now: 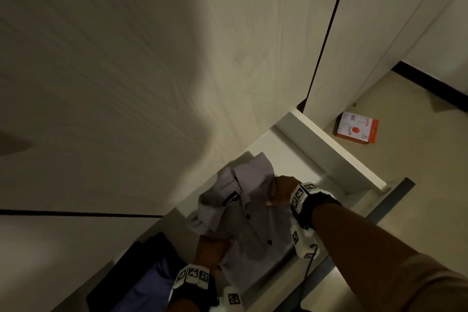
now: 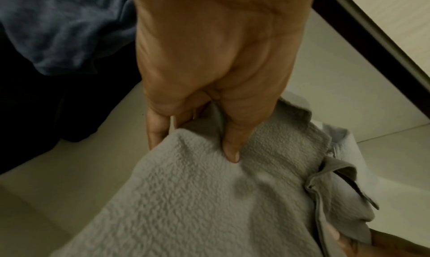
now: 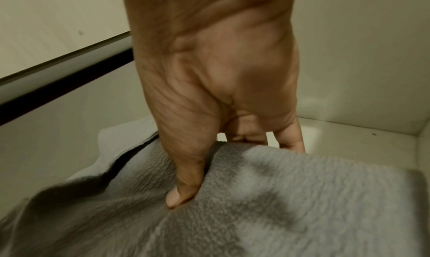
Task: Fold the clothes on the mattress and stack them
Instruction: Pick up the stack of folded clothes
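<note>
A crinkle-textured grey button-up shirt (image 1: 253,213) lies in a pale open drawer (image 1: 329,149), bare drawer floor beyond it on the far side. The left hand (image 1: 211,251) pinches its near-left edge, thumb (image 2: 229,147) on top; the right hand (image 1: 283,190) pinches its right edge likewise. The black collar label's writing is only partly legible. Blue and black clothes (image 1: 141,278) lie at near left. An orange-and-white box (image 1: 357,128) sits on the floor, far right.

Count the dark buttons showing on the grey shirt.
2. On the grey shirt, one button sits below the collar, another button lower down the front. Folds or the hands may hide more.
</note>
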Demonstrator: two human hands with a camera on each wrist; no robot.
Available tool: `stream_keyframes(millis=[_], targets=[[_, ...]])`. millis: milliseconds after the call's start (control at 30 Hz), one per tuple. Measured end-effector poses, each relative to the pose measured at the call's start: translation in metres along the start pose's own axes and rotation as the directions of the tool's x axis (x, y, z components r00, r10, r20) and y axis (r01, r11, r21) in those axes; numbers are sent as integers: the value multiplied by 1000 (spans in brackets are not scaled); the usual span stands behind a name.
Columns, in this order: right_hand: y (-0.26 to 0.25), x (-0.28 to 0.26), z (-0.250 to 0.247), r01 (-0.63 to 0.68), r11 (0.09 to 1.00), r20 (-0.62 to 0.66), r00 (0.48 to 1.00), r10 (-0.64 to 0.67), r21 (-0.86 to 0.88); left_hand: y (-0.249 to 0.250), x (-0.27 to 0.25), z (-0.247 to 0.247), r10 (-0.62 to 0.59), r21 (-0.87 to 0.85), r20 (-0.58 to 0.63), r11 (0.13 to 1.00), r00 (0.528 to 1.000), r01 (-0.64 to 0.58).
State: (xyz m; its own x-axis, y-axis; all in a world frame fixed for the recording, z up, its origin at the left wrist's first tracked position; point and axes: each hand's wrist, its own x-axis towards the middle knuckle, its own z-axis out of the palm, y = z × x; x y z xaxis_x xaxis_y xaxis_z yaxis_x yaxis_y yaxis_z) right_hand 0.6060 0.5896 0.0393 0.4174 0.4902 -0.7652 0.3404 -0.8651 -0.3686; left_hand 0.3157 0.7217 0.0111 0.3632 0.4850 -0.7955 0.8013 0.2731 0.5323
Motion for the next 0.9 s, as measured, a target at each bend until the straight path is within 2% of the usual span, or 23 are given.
stream_keyframes(millis=[33, 67, 100, 133, 167, 200, 233, 300, 400, 433, 500, 567, 633, 767, 833, 900], targets=[[0, -2, 1, -9, 1000, -2, 1000, 9, 7, 7, -4, -5, -75, 45, 171, 997, 982, 69], [1, -7, 2, -15, 1000, -11, 1000, 15, 3, 12, -2, -8, 59, 72, 150, 995, 987, -71], [0, -13, 2, -18, 1000, -29, 999, 18, -2, 10, -2, -18, 220, 224, 43, 948, 974, -224], [-1, -20, 2, -26, 1000, -51, 998, 25, -7, 8, -10, -21, 100, 20, 65, 995, 993, -101], [-3, -28, 0, -41, 999, -71, 997, 40, -13, 17, -30, -21, 12, -54, 107, 999, 994, -6], [-7, -37, -4, -54, 998, -102, 993, 52, -17, 17, -40, -20, 86, 55, -134, 995, 987, -79], [-12, -47, -9, -70, 998, -138, 988, 69, -6, 25, -56, -23, -5, 43, -98, 999, 995, 9], [-23, -69, -22, -52, 997, -209, 976, 62, 52, 37, -82, -39, -40, 44, -137, 998, 990, 47], [-36, -110, -36, 90, 991, -269, 961, -59, 102, 43, -115, -81, 12, 151, -228, 988, 974, 23], [-40, -128, -38, 146, 984, -286, 952, -111, 103, 40, -128, -98, 46, 237, -224, 971, 974, 9], [-41, -162, -40, 230, 970, -321, 927, -195, 75, 33, -160, -128, 74, 283, -209, 959, 975, -12], [-38, -190, -38, 282, 959, -350, 901, -255, 29, 25, -190, -154, 163, 280, -270, 956, 949, -84], [-39, -220, -29, 324, 946, -381, 871, -310, -30, 11, -225, -179, 217, 339, -316, 935, 924, -103], [-48, -274, -1, 368, 927, -374, 852, -367, -71, -33, -279, -204, 353, 439, -401, 884, 845, -160], [-46, -290, 21, 345, 922, -344, 856, -386, -177, -62, -294, -201, 402, 562, -338, 811, 851, -160], [-42, -300, 42, 304, 881, -301, 856, -419, -362, -90, -303, -195, 372, 653, -310, 752, 875, -88]])
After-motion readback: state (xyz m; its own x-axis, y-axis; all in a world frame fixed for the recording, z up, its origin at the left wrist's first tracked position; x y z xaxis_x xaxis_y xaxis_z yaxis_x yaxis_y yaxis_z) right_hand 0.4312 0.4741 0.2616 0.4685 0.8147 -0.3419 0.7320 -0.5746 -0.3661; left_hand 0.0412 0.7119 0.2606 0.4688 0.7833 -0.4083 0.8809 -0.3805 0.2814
